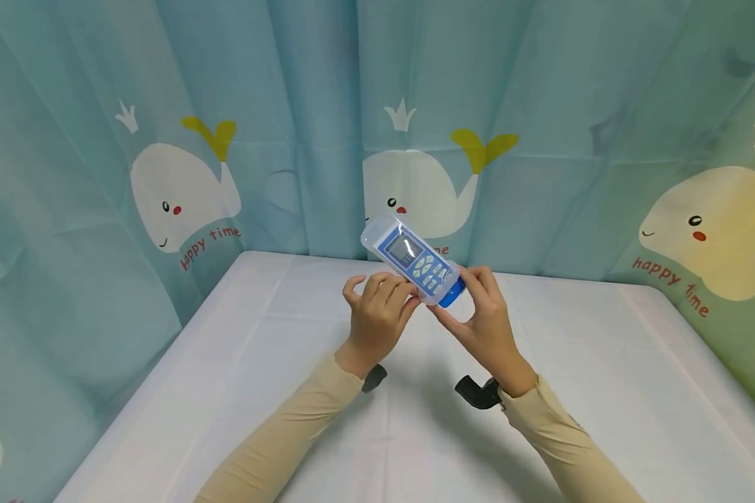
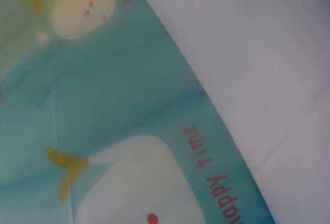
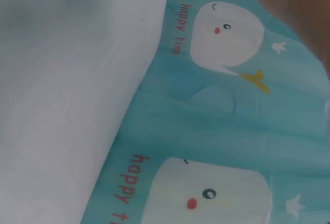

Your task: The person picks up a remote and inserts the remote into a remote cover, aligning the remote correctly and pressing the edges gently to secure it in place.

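A handheld device (image 1: 418, 262) with a grey screen, pale buttons on a blue panel, a translucent body and a bright blue end is held up above the table, tilted in the head view. My right hand (image 1: 487, 321) pinches its blue end between thumb and fingers from the right. On the lower left side, my left hand (image 1: 380, 311) has its thumb and curled fingertips at the device's edge, gripping it there. Neither wrist view includes the device; a blurred part of the right hand (image 3: 296, 12) shows at the top right of the right wrist view.
A white-covered table (image 1: 277, 377) spreads beneath both hands. Behind and beside it hangs a blue-green curtain (image 1: 314, 105) printed with white whales. Black curved pieces (image 1: 476, 392) jut from both wrists.
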Demonstrator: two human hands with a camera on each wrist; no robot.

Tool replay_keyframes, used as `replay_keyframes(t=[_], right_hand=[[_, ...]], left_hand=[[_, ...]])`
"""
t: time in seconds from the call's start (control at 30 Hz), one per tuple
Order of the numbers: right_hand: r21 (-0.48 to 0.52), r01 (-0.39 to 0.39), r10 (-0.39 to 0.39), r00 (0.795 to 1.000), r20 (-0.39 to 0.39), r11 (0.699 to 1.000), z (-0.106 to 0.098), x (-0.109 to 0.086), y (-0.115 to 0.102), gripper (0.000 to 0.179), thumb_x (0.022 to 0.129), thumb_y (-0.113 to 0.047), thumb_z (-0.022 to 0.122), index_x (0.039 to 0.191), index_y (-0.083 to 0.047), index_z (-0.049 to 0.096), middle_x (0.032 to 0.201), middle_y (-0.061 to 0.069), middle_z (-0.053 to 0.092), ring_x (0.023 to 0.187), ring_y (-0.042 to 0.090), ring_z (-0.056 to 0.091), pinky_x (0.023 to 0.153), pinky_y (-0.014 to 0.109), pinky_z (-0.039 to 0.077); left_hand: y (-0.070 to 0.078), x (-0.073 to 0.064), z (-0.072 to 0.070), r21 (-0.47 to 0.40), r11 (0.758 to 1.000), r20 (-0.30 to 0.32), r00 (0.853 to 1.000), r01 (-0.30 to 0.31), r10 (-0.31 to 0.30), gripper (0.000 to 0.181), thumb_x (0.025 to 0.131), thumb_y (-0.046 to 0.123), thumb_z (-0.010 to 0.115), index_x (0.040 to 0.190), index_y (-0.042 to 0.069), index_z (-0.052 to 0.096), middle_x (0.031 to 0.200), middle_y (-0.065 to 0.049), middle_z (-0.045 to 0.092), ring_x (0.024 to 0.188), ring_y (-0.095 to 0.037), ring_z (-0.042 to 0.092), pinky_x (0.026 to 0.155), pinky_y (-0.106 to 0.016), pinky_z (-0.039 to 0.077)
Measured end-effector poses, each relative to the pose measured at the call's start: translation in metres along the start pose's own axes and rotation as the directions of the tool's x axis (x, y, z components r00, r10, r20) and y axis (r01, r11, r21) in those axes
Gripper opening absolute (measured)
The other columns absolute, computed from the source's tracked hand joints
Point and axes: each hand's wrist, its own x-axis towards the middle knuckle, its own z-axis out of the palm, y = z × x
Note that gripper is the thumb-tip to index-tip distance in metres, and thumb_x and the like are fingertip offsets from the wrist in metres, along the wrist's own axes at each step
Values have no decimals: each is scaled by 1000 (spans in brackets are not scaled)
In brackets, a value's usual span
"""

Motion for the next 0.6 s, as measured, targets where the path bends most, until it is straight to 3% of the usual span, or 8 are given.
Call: replay_keyframes(t=[0.17, 0.3, 0.47, 0.6], right_hand=[[31, 6, -6, 1000, 8, 999, -3, 2, -2, 63, 63, -5, 85, 118, 8, 57, 98, 18, 51, 91, 24, 52, 89, 5, 36], [14, 12, -11, 999, -46, 1000, -2, 2, -2, 61, 61, -3, 86, 114, 8, 60, 90, 18, 51, 85, 25, 50, 79, 20, 40], [-8, 30, -31, 997, -78, 1000, 0, 1, 2, 61, 57, -1, 87, 112, 7, 62, 86, 18, 51, 82, 28, 47, 76, 38, 35], [-108, 113, -121, 991, -65, 988, 3, 0, 11, 65, 53, -3, 90, 111, 7, 61, 87, 18, 53, 82, 30, 50, 77, 43, 36]], left_hand=[[0, 0, -2, -37, 999, -81, 997, -17, 14, 16, 76, 19, 77, 85, 9, 67, 81, -2, 68, 86, -17, 56, 89, -47, 23], [1, 2, -3, -97, 995, -88, 996, -33, 24, 10, 77, 14, 76, 85, 10, 72, 82, -1, 71, 86, -16, 58, 89, -47, 23], [1, 3, -2, -123, 989, -2, 997, -77, 77, 10, 76, 14, 77, 84, 11, 72, 83, 1, 72, 86, -15, 58, 89, -46, 25], [-4, 3, -6, -87, 991, 152, 981, -105, 117, 14, 77, 22, 76, 87, 14, 70, 87, 3, 72, 89, -15, 58, 92, -45, 30]])
